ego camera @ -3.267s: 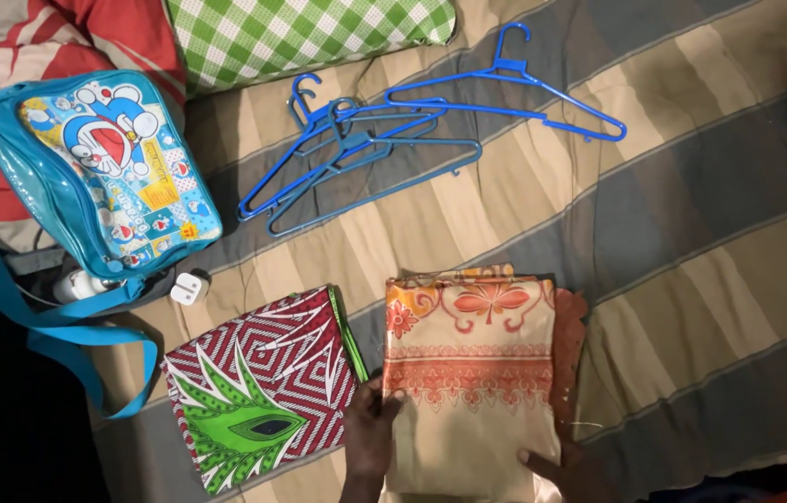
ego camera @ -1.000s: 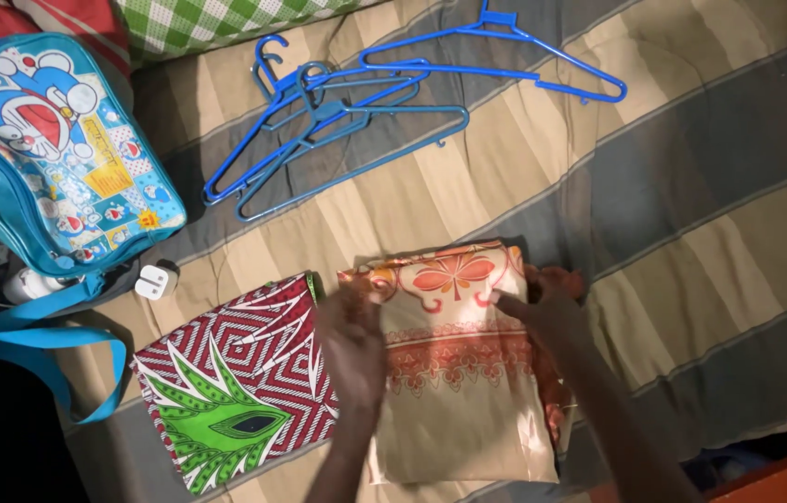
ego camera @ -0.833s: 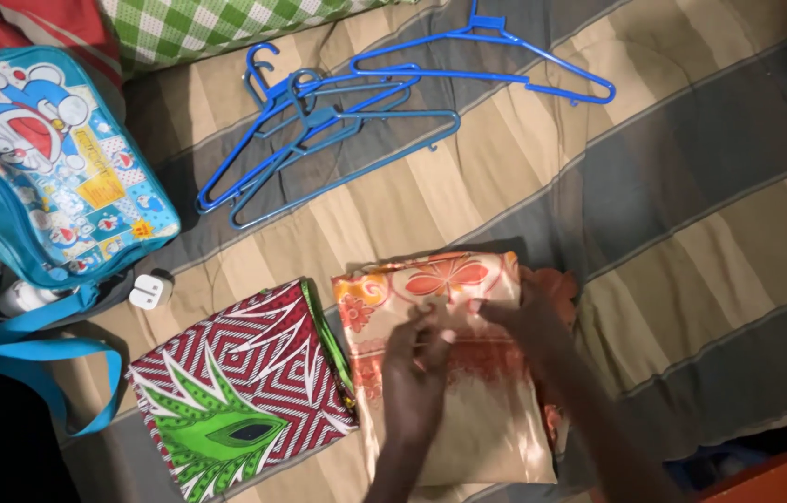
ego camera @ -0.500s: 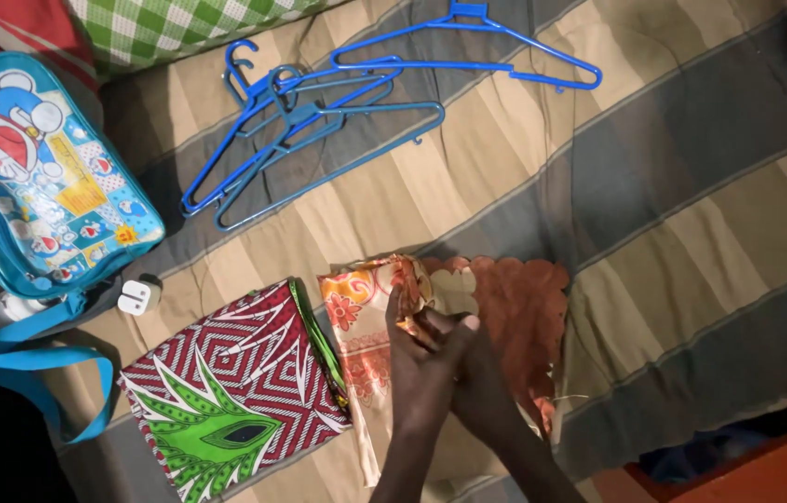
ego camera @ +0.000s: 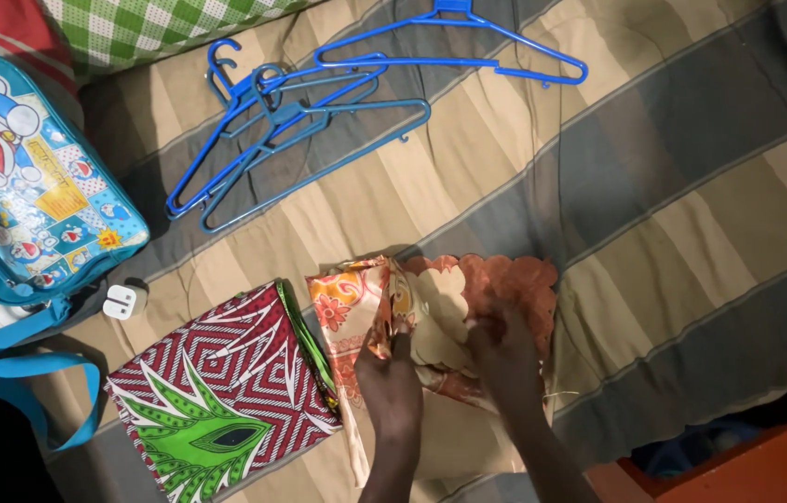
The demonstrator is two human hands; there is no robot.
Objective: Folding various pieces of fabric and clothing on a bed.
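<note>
A folded cream and orange floral cloth (ego camera: 347, 307) lies on the striped bed sheet (ego camera: 692, 205). Its top layer is turned back, and an orange scalloped layer (ego camera: 510, 279) shows underneath. My left hand (ego camera: 392, 384) pinches the folded-back edge of the floral cloth. My right hand (ego camera: 503, 359) grips the cloth beside it, on the scalloped layer. Both forearms come in from the bottom edge and hide the cloth's lower middle.
A folded red, white and green patterned cloth (ego camera: 221, 391) lies to the left. Several blue plastic hangers (ego camera: 300, 116) lie further up the bed. A blue cartoon bag (ego camera: 21, 186) and a white plug (ego camera: 120, 301) sit at left. A green checked pillow (ego camera: 151, 28) is at top.
The view has drifted so everything sits further left. My hands went from resting on the cloth's sides to its middle, then peeled the top layer back, baring the scalloped layer.
</note>
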